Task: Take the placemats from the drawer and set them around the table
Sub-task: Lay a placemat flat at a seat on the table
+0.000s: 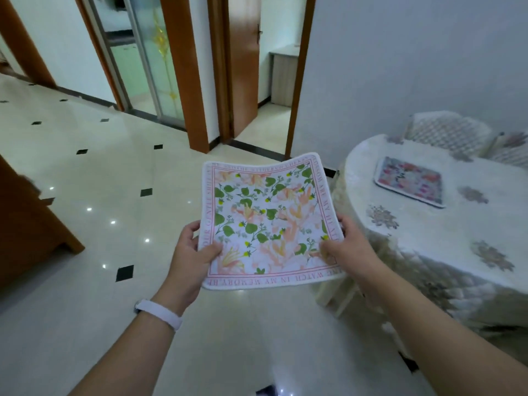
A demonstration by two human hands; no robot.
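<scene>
Placemat (265,221): being held flat.
Left grip (197,250), right grip (344,241): pinching opposite edges.
Tip: keeping it taut, aiming for bare surface (414,230).

Glossy pale floor (85,181) dotted with black diamonds, sliding glass door (160,67) at the back, wooden door (243,67) standing ajar, quilted chair (445,130) against the wall (400,67)

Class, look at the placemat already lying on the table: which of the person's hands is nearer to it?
Right. The right hand grips the held placemat on the edge facing the laid placemat; the left hand grips the opposite edge, farther away.
</scene>
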